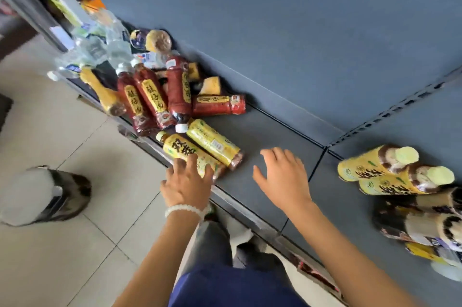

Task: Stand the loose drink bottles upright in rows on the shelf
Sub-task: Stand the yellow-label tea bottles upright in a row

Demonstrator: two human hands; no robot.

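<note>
On the grey shelf (270,131) loose bottles lie in a heap: several red-labelled ones (150,99), clear water bottles (110,44) behind them, and two yellow-labelled tea bottles at the front. My left hand (187,181) reaches onto the nearer yellow bottle (182,150), its fingers lying over the bottle's lower end. The second yellow bottle (212,143) lies just beyond it. With fingers spread, my right hand (282,176) hovers over bare shelf and holds nothing. At the right, two yellow bottles (370,171) stand upright in a row.
More bottles with dark and pale labels (425,221) stand at the right edge. A metal bin with a grey lid (42,196) sits on the tiled floor (100,244) to the left. The shelf's front rail (240,204) runs diagonally below my hands.
</note>
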